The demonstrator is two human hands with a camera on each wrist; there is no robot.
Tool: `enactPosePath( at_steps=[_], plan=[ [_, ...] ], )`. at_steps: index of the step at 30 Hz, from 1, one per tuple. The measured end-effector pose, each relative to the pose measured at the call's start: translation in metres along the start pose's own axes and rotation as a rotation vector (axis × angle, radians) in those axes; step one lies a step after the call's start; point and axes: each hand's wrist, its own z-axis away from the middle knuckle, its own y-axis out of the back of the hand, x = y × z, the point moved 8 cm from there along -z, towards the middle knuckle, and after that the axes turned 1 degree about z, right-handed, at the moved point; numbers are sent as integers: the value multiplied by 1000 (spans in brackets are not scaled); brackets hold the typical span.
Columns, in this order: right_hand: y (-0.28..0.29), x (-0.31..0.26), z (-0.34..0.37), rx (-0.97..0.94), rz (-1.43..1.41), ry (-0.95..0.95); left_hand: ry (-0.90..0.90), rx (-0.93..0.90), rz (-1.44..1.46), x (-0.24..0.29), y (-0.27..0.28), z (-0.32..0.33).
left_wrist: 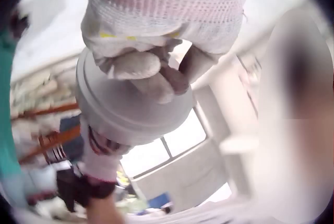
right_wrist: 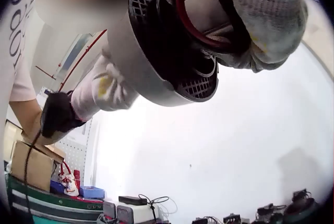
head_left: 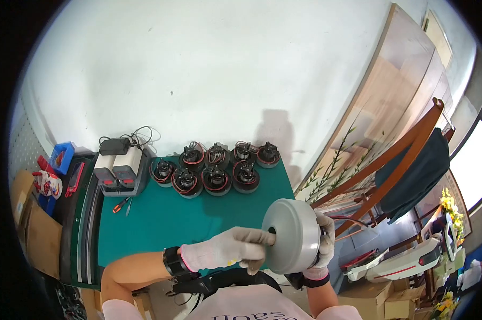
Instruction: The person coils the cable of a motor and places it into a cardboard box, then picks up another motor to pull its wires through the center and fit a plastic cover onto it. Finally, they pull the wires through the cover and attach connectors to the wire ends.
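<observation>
A grey round motor housing, tilted on its side, is held up over the right front of the table. My gloved right hand grips its open end, where the right wrist view shows a black slotted frame and a dark red wire. At the closed end, my gloved left hand reaches its straight index finger to the central hole; its other fingers bend loosely below. The left wrist view has those fingers close against the housing's top, with the fingertip at the hole hidden.
Several similar motors with red wires stand along the back of the green table. A battery charger-like grey and white unit, an orange screwdriver and a blue bin are at left. A wooden-framed chair stands at right.
</observation>
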Motion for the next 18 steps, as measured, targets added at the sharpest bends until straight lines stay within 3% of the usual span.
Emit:
enactPosePath(
  at_steps=[2,4,5,8,9,10,12,13,14,16,17,18],
  plan=[
    [2,-1,-1,0,68,4,7,-30,128,-4,9,1],
    [5,3,0,-81,310,22,-439,112,-1542,34,12,4],
    [-3,-1,-2,-114,436,51,-693,264,-1771,52,7,13],
    [0,9,-4,-57,331,12,-831,178,-1973,54,-6,23],
    [-2,8,-3,-43,354,17,-717,139,-1910,40,0,18],
    [-2,7,-4,-42,352,22,-720,136,-1914,36,-5,21],
    [-6,5,-5,-122,552,69,-159,128,-661,10,24,13],
    [-3,8,-5,-122,553,70,-69,66,-93,-9,26,12],
    [-4,8,-5,-161,570,115,-69,65,-91,-14,30,13],
    [-8,10,-3,-196,587,159,-15,-124,422,-22,23,16],
    [-6,14,-4,-128,457,94,-13,-126,422,-19,26,20],
    [-7,18,-5,-61,327,33,-38,-6,96,-10,39,24]
  ],
)
